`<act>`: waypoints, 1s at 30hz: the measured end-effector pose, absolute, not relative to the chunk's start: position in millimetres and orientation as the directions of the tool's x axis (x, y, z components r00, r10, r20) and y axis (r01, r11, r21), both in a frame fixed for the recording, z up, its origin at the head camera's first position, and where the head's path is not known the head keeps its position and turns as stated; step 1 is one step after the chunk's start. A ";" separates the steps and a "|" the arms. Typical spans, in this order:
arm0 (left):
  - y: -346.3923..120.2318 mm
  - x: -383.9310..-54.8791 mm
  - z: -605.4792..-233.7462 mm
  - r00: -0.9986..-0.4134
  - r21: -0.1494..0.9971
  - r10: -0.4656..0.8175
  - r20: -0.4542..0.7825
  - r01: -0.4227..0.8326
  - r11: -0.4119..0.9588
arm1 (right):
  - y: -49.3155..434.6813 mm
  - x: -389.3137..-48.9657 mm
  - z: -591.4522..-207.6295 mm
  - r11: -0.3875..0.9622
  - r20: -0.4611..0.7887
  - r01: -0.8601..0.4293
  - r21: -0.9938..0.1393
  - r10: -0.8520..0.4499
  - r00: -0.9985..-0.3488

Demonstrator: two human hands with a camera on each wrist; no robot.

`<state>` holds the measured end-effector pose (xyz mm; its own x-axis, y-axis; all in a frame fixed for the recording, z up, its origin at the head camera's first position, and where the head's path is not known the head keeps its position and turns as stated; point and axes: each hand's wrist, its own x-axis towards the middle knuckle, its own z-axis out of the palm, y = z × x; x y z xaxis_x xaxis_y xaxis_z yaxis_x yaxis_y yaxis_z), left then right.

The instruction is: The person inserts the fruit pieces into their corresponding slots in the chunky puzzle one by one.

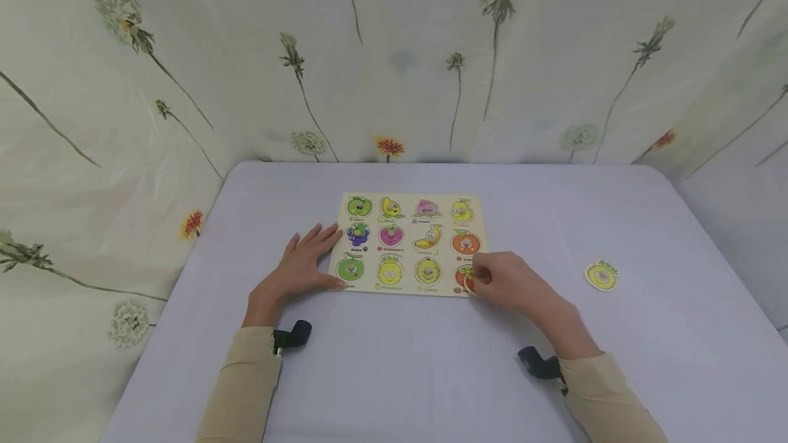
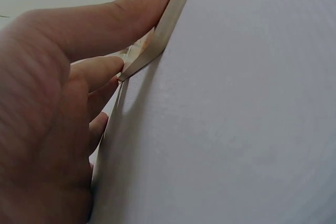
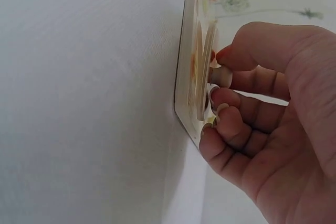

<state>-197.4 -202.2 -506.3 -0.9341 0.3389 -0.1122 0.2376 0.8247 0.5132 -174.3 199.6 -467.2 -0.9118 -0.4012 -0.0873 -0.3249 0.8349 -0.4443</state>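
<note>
A wooden fruit puzzle board [image 1: 409,286] lies flat on the table, with several knobbed fruit pieces in its recesses. My left hand [image 1: 304,264] rests at its left side, fingers extended, with the thumb [image 2: 121,22] along the near-left corner. At the near-right corner, my right hand [image 1: 507,280] pinches the wooden knob [image 3: 220,76] of a round puzzle piece [image 3: 207,77] between thumb and index finger. That piece stands slightly off the board, over the red tomato picture [image 1: 463,275]. Its printed face is mostly hidden by my fingers.
A loose pineapple piece [image 1: 601,275] lies on the white tablecloth [image 1: 394,361] to the right of my right hand. The pineapple spot [image 1: 390,270] on the board shows a printed picture with no knob. A floral curtain [image 1: 406,87] hangs behind the table.
</note>
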 end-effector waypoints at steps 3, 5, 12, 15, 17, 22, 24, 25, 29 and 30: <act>-202.0 -197.4 -506.2 -0.933 0.520 0.340 -0.114 0.235 0.821 | 197.6 -177.7 -469.9 0.838 -0.092 -0.324 -0.438 -0.401 -0.912; -201.7 -197.3 -505.6 -0.933 0.527 0.342 -0.115 0.234 0.817 | 196.1 -179.7 -471.2 0.842 -0.093 -0.326 -0.430 -0.400 -0.912; -201.7 -197.1 -506.0 -0.935 0.525 0.336 -0.112 0.232 0.819 | 191.5 -183.4 -470.3 0.833 -0.060 -0.357 -0.422 -0.419 -0.906; -202.3 -197.0 -506.3 -0.936 0.526 0.334 -0.109 0.231 0.819 | 190.1 -184.3 -470.1 0.827 -0.054 -0.366 -0.426 -0.427 -0.903; -202.4 -196.9 -506.0 -0.936 0.526 0.335 -0.110 0.231 0.818 | 189.4 -184.8 -470.4 0.826 -0.051 -0.371 -0.424 -0.431 -0.901; -202.1 -196.3 -504.1 -0.935 0.528 0.336 -0.108 0.233 0.817 | 187.6 -186.3 -471.0 0.829 -0.057 -0.372 -0.418 -0.433 -0.900; -201.9 -196.2 -504.0 -0.935 0.526 0.336 -0.109 0.233 0.818 | 186.8 -186.9 -471.4 0.831 -0.066 -0.367 -0.417 -0.430 -0.900; -201.9 -196.2 -503.8 -0.935 0.526 0.336 -0.110 0.232 0.818 | 186.3 -187.1 -471.5 0.832 -0.069 -0.364 -0.418 -0.429 -0.901; -201.8 -196.1 -504.1 -0.935 0.527 0.335 -0.112 0.230 0.818 | 184.9 -187.8 -472.0 0.840 -0.088 -0.352 -0.412 -0.421 -0.903; -202.0 -196.1 -504.3 -0.936 0.527 0.335 -0.109 0.231 0.818 | 184.6 -187.9 -472.1 0.843 -0.092 -0.349 -0.411 -0.419 -0.903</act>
